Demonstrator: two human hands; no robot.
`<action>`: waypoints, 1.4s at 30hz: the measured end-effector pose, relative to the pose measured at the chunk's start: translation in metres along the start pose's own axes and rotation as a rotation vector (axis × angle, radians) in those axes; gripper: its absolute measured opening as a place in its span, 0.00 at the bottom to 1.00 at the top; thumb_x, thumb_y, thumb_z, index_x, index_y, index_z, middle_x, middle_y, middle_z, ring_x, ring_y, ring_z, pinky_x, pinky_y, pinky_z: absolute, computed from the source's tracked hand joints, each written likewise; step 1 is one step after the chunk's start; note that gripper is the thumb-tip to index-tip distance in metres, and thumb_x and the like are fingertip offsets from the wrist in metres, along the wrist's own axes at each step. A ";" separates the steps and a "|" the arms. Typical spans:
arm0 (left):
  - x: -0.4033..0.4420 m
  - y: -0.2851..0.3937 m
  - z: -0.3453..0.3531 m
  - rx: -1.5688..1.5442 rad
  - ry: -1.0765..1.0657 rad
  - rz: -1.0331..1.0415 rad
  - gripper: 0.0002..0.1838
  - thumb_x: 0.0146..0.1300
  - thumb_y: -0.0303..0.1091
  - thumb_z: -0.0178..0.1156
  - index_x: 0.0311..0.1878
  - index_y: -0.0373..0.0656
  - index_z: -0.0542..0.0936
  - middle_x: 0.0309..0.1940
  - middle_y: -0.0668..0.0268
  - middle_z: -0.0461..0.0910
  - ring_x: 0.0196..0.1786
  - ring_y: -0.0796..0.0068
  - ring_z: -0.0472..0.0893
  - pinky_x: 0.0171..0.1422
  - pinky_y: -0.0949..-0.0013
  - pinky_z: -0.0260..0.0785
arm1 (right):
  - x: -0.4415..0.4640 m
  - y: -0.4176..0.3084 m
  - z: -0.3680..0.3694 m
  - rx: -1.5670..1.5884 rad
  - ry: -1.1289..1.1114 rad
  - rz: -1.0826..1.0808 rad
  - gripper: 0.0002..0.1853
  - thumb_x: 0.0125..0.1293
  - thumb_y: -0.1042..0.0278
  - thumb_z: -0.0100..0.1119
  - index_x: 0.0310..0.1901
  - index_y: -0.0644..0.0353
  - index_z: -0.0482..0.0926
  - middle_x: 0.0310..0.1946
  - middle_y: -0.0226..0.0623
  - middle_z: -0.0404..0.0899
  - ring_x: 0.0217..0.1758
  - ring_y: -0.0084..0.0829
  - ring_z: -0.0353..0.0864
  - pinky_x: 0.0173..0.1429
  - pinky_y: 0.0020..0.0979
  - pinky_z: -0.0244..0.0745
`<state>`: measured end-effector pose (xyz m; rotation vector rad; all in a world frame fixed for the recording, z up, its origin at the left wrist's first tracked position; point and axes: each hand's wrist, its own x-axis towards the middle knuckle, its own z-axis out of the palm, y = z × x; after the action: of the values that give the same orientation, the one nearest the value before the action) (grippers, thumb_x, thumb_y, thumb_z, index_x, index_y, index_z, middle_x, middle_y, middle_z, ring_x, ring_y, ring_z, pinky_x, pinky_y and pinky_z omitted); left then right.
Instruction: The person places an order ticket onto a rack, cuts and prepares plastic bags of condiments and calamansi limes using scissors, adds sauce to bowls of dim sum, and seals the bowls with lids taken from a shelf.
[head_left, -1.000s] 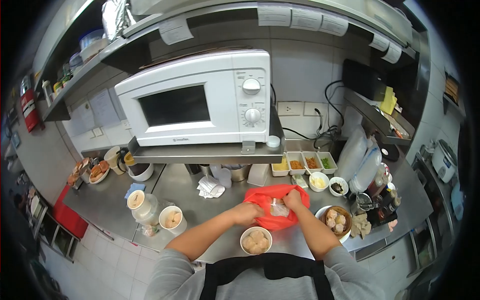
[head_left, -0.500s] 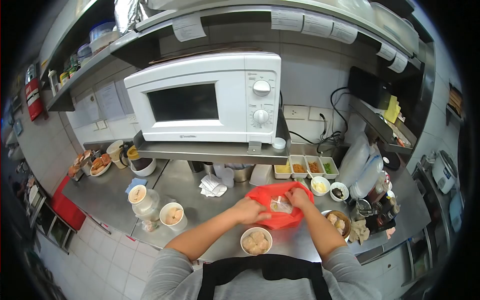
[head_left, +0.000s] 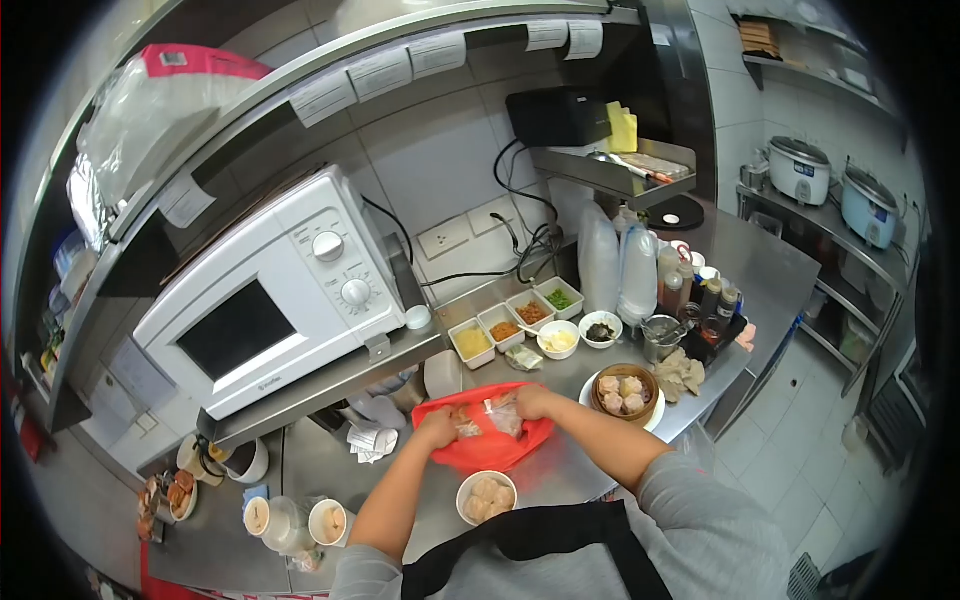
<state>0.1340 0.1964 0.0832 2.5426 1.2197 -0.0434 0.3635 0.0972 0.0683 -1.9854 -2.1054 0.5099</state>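
Note:
On the steel counter lies a red plastic bag [head_left: 490, 452], its mouth spread between my two hands. My left hand [head_left: 436, 428] is closed on the bag's left rim. At the right rim, my right hand [head_left: 533, 402] grips the edge of the same bag. Clear plastic packets [head_left: 496, 415] show inside the opening; their contents are hard to make out. Just in front of the bag stands a white paper bowl [head_left: 487, 500] holding several pale dumplings. To the right, a bamboo steamer [head_left: 652, 400] with several dumplings rests on a white plate.
A white microwave [head_left: 265, 300] sits on a raised shelf at the left. Behind the bag are small trays of toppings [head_left: 505, 325] and two white bowls of condiments [head_left: 558, 341]. Sauce bottles [head_left: 715, 305] stand at the right. White tubs [head_left: 328, 522] are at the left.
The view has turned right and tilted, bringing rice cookers into sight. My hands have pulled the red bag's mouth wider, and more of the clear packets inside shows.

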 end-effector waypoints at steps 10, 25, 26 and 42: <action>-0.019 -0.017 0.008 -0.079 0.016 -0.083 0.30 0.43 0.30 0.67 0.55 0.38 0.74 0.38 0.60 0.83 0.41 0.65 0.82 0.45 0.66 0.73 | 0.030 0.003 0.011 0.056 0.034 -0.107 0.17 0.51 0.72 0.52 0.44 0.56 0.82 0.43 0.49 0.81 0.46 0.45 0.81 0.50 0.39 0.75; -0.093 0.045 -0.126 0.369 0.060 0.033 0.60 0.24 0.40 0.80 0.69 0.54 0.62 0.68 0.46 0.58 0.67 0.48 0.64 0.68 0.55 0.62 | -0.019 -0.057 -0.110 -0.168 0.449 0.000 0.18 0.52 0.80 0.51 0.45 0.59 0.81 0.39 0.54 0.80 0.43 0.50 0.81 0.44 0.43 0.78; -0.114 0.055 -0.143 0.326 0.124 0.071 0.61 0.24 0.41 0.80 0.70 0.54 0.61 0.68 0.48 0.59 0.67 0.47 0.63 0.68 0.56 0.62 | -0.039 -0.069 -0.128 -0.115 0.562 -0.061 0.19 0.51 0.80 0.52 0.46 0.57 0.80 0.39 0.51 0.81 0.41 0.50 0.81 0.44 0.42 0.77; -0.348 -0.092 -0.031 0.035 0.819 -0.754 0.05 0.54 0.29 0.63 0.31 0.43 0.77 0.33 0.61 0.80 0.35 0.58 0.80 0.38 0.59 0.71 | -0.182 -0.056 0.008 0.306 -0.130 0.078 0.11 0.55 0.69 0.65 0.39 0.62 0.78 0.23 0.41 0.79 0.24 0.34 0.78 0.31 0.34 0.71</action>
<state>-0.1608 -0.0036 0.1450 1.9849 2.4113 0.8719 0.3220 -0.0865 0.0981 -1.9064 -1.8873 0.9370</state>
